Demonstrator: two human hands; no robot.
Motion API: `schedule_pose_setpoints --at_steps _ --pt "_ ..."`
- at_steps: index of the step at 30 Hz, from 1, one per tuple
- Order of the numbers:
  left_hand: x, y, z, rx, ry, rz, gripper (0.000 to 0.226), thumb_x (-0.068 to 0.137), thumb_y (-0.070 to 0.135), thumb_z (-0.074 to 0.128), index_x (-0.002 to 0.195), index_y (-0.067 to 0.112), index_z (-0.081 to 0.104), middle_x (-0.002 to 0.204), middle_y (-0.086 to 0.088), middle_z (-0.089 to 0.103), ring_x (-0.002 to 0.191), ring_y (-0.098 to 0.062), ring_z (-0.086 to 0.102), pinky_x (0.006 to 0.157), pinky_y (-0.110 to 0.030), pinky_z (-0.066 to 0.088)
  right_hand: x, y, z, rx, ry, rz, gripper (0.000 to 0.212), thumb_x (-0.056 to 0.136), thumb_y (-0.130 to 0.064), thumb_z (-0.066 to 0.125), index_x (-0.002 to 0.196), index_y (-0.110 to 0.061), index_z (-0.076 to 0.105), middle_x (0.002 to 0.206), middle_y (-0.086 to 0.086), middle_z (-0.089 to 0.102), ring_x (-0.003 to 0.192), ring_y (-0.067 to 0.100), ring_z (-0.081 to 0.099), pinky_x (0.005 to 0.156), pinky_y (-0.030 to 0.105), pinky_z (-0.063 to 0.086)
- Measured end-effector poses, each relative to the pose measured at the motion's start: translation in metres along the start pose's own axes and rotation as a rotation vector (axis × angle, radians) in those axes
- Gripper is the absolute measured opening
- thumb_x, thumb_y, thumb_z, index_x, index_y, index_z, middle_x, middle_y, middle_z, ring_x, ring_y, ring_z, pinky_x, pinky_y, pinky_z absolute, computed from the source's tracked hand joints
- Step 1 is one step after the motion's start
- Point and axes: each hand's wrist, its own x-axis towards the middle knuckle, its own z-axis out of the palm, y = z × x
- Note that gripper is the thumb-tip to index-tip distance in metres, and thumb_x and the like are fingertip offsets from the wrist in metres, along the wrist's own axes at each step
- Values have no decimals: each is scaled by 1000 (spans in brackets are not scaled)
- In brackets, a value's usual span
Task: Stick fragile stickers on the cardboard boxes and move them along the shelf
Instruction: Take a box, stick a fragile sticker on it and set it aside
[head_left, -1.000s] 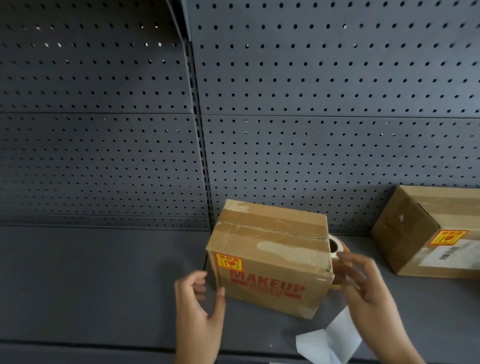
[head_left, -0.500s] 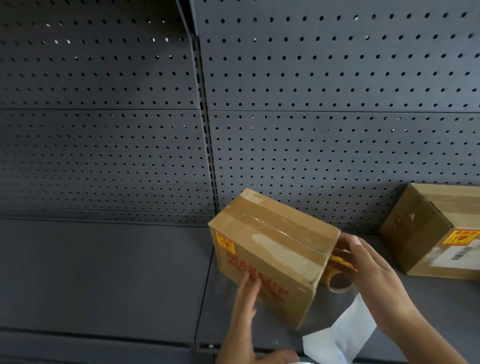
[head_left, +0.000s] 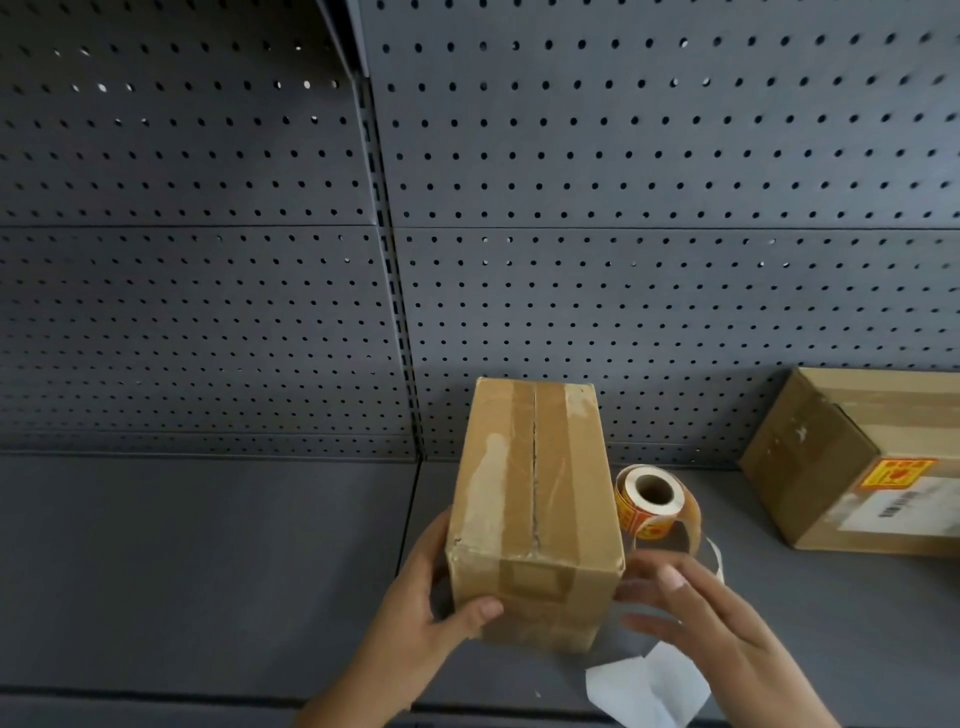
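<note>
The cardboard box (head_left: 535, 509) has been swung end-on, sticker now hidden; gripped by the left hand (head_left: 431, 613), right hand (head_left: 691, 618) fingers splayed wide; moving along seems due.

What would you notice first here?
A taped brown box fills the middle, the left hand gripping its near left corner, the right hand open beside it. An orange sticker roll lies on the shelf just right of it. At the far right, another box wears a red-and-yellow sticker.
</note>
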Motion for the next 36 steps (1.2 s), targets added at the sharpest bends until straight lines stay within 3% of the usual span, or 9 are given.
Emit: schedule_pose_setpoints --at_steps 3,7,12,17,22,25,28,33,36 --pt "-11 -10 6 108 230 61 77 70 61 81 135 47 41 132 29 50 123 7 52 95 -7 44 23 -3 -12 43 82 -60 27 97 -29 57 104 -10 74 105 12 75 100 32 71 81 37 62" --pt "-37 -24 20 306 578 287 43 78 34 77 108 55 54 101 20 57 93 -3 62 82 -15 50 76 -19 -22 -33 163 -94 27 104 -20 44 115 -19 69 113 3 72 107 22 69 97 42 53" --pt "-59 -24 43 453 256 296 48 78 41 60 119 66 51 129 36 49 119 17 50 96 1 36 147 -26 -19 -81 108 -89 32 103 -41 44 129 -31 60 128 -8 65 120 13 61 108 39 46" --pt "-63 -12 49 442 137 113 61 79 64 35 131 80 7 150 47 5 137 25 19 105 -1 25 168 -31 1 -13 -38 10 46 102 -52 38 129 -25 63 122 -2 72 120 19 63 111 41 41" --pt "-58 -14 45 435 332 196 55 87 51 52 141 57 42 154 32 33 136 15 38 97 5 30 148 -32 2 -67 88 -13 43 102 -50 38 121 -24 67 113 2 74 110 19 67 101 34 48" --pt "-43 -23 27 276 339 202 66 91 64 53 152 43 35 164 16 28 149 -5 33 112 -25 42 120 -33 -2 -150 105 -38 38 103 -48 37 116 -27 66 110 -1 72 106 17 67 93 30 50" --pt "-27 -23 11 144 239 181 88 90 64 56 161 28 17 168 11 21 153 -14 26 117 -53 36 91 -32 -6 -155 119 -16 27 103 -43 41 109 -33 66 108 -4 71 102 14 67 88 29 51" --pt "-3 -19 -13 138 186 49 83 89 57 62 158 41 19 154 19 45 141 -5 45 115 -49 40 47 -15 -2 -153 136 -38 18 99 -8 54 104 -19 67 92 -5 76 87 13 72 73 22 55" --pt "6 -16 -21 171 177 24 56 98 47 53 150 45 33 139 23 60 130 0 55 109 -43 47 36 -1 -4 -302 117 -77 31 93 1 60 104 -28 68 92 -3 77 91 14 71 89 39 55"
